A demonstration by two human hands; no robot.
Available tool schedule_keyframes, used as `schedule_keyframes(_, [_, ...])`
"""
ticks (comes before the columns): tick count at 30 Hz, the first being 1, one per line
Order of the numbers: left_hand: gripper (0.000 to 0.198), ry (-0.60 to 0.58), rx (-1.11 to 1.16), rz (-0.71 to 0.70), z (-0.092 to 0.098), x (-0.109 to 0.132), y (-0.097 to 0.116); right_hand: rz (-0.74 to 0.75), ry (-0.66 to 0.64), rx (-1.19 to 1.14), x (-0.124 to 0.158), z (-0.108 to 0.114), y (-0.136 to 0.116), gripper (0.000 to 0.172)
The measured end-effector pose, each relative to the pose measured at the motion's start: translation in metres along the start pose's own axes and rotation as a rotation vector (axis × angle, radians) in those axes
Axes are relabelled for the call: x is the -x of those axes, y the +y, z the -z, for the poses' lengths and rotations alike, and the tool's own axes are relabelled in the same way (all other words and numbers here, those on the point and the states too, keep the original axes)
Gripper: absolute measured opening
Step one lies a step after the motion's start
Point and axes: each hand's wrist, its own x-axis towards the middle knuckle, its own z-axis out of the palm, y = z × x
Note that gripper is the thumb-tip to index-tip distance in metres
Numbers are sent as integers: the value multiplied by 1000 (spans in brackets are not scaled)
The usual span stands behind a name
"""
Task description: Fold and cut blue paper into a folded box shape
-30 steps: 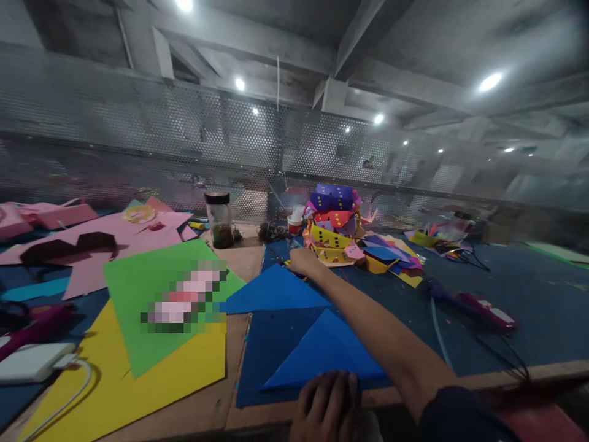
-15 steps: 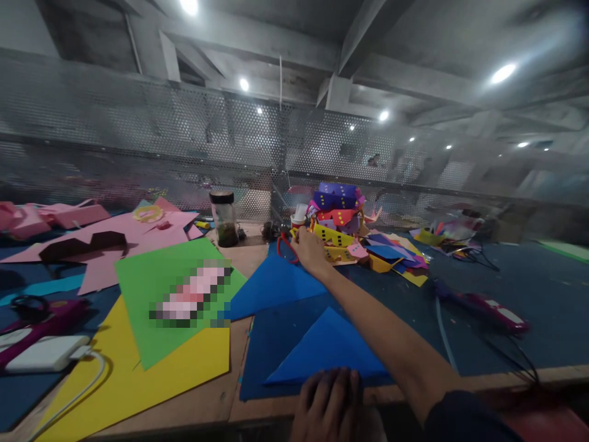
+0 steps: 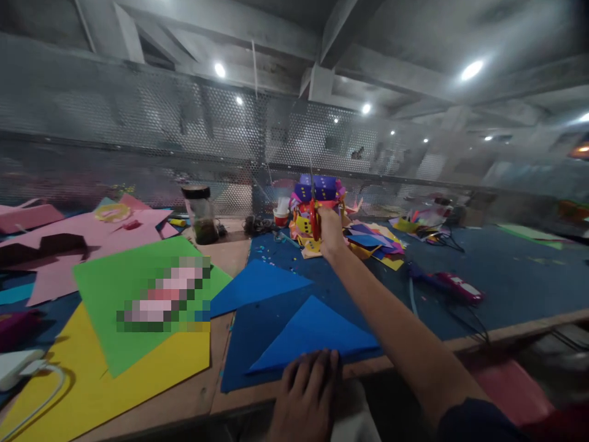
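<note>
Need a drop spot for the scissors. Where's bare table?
Free: blue mat right of the pink corded tool; wood strip between yellow sheet and mat. Crowded: paper pile by the right hand holding scissors; coloured sheets on the left.

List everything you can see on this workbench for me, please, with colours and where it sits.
scissors: one, red handles, held upright in the right hand
blue triangles: two, blue paper, middle of the table, one nearer, one farther
green sheet: one, green, left of the triangles, on the yellow sheet
yellow sheet: one, yellow, near left
pink paper: several pieces, pink, far left
jar: one, clear with dark lid, far middle
paper pile: one heap, mixed colours, behind the scissors
magenta tool: one, magenta, right side
table: one, blue top, wooden edge
left hand: one, flat on the nearer triangle's edge
right hand: one, closed round the scissors
</note>
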Motion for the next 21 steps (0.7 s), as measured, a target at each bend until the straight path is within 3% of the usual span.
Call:
schedule_keyframes(3, [41,-80,40,11,9,-2,3,-81,-8,-110,30,29,-21,28])
schedule_keyframes(7, [45,-193,55,49,16,-4,2,-217,-162,-686,89,68,-42,1])
schedule_keyframes(9, [44,-206,91,40,17,-5,0,-262,-195,-782,124,85,-40,10])
schedule_keyframes(15, [38,-210,153,48,22,-13,-6,-312,-143,-643,202,120,-1,25])
schedule_keyframes(21, [33,-253,193,36,20,-20,-20,-272,-131,-382,220,127,30,23])
